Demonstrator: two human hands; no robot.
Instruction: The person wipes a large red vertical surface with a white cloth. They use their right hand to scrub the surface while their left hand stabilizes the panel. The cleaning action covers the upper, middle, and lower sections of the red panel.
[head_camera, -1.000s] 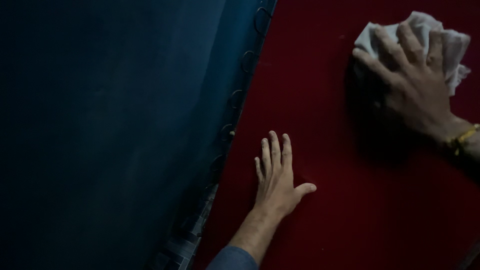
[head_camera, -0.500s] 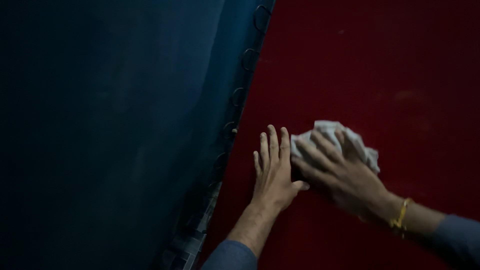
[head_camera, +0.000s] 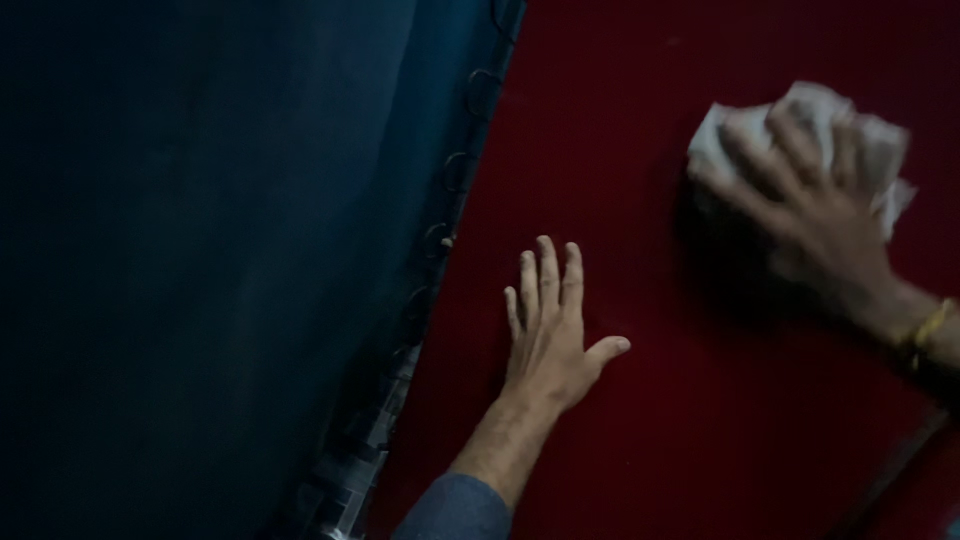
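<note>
My left hand (head_camera: 552, 335) lies flat on a dark red surface (head_camera: 620, 160), fingers spread and holding nothing. My right hand (head_camera: 815, 215), blurred with motion, presses a crumpled white cloth (head_camera: 800, 120) against the same red surface at the upper right. A yellow band (head_camera: 925, 332) circles that wrist. Grey-blue sleeve cuffs show at the bottom edge.
A dark blue curtain (head_camera: 230, 250) hangs on the left, with a row of metal rings (head_camera: 440, 235) along its edge where it meets the red surface. A patterned strip (head_camera: 350, 470) shows below the curtain's edge.
My right hand swept the cloth down-left beside my left hand, then back to the upper right. My left hand stayed flat in about the same place.
</note>
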